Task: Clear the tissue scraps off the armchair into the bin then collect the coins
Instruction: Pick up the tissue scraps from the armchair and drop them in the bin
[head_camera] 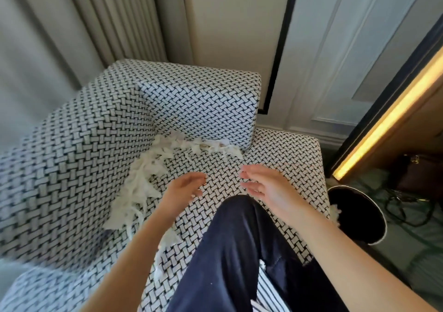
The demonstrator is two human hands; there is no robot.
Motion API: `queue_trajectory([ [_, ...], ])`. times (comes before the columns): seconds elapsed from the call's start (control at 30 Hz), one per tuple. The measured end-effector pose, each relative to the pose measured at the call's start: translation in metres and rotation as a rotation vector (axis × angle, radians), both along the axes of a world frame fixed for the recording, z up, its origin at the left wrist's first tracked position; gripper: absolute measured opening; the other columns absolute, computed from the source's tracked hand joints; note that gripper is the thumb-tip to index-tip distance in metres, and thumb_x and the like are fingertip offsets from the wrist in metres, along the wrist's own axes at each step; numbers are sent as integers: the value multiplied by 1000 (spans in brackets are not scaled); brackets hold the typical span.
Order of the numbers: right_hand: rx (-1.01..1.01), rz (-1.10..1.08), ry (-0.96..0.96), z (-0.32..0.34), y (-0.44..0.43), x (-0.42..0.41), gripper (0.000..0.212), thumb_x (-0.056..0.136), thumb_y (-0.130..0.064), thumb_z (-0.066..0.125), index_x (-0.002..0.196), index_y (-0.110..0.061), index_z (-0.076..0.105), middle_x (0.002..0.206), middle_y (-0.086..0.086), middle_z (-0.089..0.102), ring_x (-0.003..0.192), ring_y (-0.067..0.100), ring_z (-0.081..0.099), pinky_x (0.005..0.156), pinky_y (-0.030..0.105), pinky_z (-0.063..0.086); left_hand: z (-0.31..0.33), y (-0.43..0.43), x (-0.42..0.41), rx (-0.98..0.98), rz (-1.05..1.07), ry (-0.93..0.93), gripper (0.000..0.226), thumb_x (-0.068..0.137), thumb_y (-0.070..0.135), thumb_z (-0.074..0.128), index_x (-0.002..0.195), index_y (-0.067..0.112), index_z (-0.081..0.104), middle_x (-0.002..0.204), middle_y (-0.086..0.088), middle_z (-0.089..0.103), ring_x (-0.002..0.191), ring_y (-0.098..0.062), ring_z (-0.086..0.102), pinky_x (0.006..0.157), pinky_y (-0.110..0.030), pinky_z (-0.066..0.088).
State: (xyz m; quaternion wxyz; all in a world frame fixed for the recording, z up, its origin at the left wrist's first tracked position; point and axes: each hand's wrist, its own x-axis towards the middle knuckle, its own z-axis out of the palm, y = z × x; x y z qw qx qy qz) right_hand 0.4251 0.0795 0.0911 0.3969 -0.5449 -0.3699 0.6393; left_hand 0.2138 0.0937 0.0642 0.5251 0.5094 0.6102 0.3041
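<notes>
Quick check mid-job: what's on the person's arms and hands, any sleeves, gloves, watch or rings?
No gloves on the left hand or right hand. The left forearm and right forearm are bare to the frame edge: no sleeves, watch or bracelet. Rings: too blurred to tell. Dark navy trousers below.

Both hands, left (pixel 185 187) and right (pixel 266 187), hovered open over the armchair (pixel 275 148) seat, scraps (pixel 141 179) piled along its far-left crease, bin (pixel 357 213) on the right.
</notes>
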Motion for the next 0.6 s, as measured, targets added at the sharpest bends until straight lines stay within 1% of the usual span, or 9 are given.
queue_trajectory([
  [0.07,-18,57,8,-5,2,-31,19,94,-11,52,110,-12,63,103,3,69,94,18,65,92,33,50,-9,-9,-31,1,70,23,15,95,21,50,101,27,62,104,7,68,86,-16,63,84,-32,48],
  [0.2,-33,155,17,-17,0,-82,19,95,-11,52,109,-14,63,106,7,67,93,17,63,93,35,49,-27,-29,-77,-33,190,52,19,93,21,53,110,20,62,110,3,65,84,-13,62,74,-21,48],
  [0.3,-57,214,-39,-32,-4,-113,18,95,-11,51,108,-15,62,103,4,67,92,15,63,90,32,51,-40,-48,-97,-81,247,32,24,94,16,51,115,12,60,113,-1,62,82,-9,58,76,-20,45],
  [0.37,-58,275,-101,-46,-11,-127,15,95,-15,52,105,-18,63,105,3,66,95,14,63,90,31,50,-53,-59,-105,-120,268,52,26,94,17,51,118,11,60,115,-3,62,81,-10,58,74,-20,46],
  [0.4,-43,316,-154,-54,-15,-133,15,95,-17,53,106,-19,62,108,2,65,100,14,62,91,29,50,-60,-63,-109,-142,285,60,26,95,17,51,118,11,60,116,-5,62,80,-10,58,70,-18,45],
  [0.47,16,399,-293,-71,-23,-140,21,94,-20,54,115,-20,60,117,-4,62,111,11,58,93,22,46,-73,-70,-112,-196,289,77,27,96,16,49,121,11,58,119,-5,60,79,-10,58,63,-15,43],
  [0.5,70,437,-382,-77,-26,-142,27,94,-19,55,121,-20,57,122,-6,59,116,9,54,95,19,42,-79,-72,-111,-224,278,77,29,96,15,49,124,12,56,121,-5,58,83,-10,58,64,-16,43],
  [0.53,139,483,-485,-83,-28,-143,32,94,-19,55,126,-20,54,128,-7,55,121,7,49,98,18,37,-85,-74,-111,-246,266,70,32,95,14,48,127,14,53,124,-4,56,89,-13,58,70,-19,44],
  [0.6,281,595,-689,-91,-29,-147,40,95,-19,53,134,-21,47,136,-6,47,128,8,40,104,19,30,-97,-75,-108,-263,252,93,40,92,13,52,131,18,48,129,-4,52,102,-18,56,84,-27,47],
])
